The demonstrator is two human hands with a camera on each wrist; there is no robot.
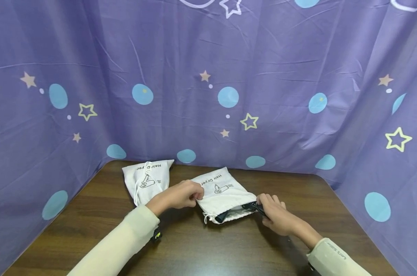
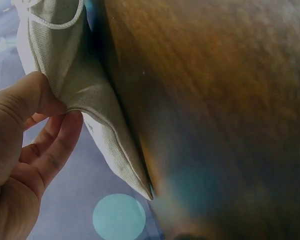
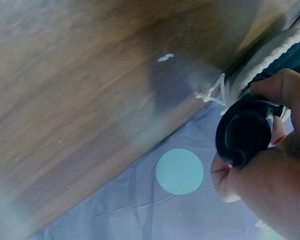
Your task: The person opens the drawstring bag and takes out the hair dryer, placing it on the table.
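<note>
One bag [image 1: 223, 195] (gaping): left hand [image 1: 182, 194] pinching, right hand [image 1: 276, 215] gripping black item [image 3: 245, 132]

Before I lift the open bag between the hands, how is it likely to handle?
The bag will probably flop: its cloth bends where the left hand pinches it. Its dark contents could slip out if tipped, since they show at the gaping mouth. It seems unlikely to roll, lying broad side down on the table.

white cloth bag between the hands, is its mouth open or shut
Open; the white cloth bag gapes at its near edge, showing a dark object inside.
</note>
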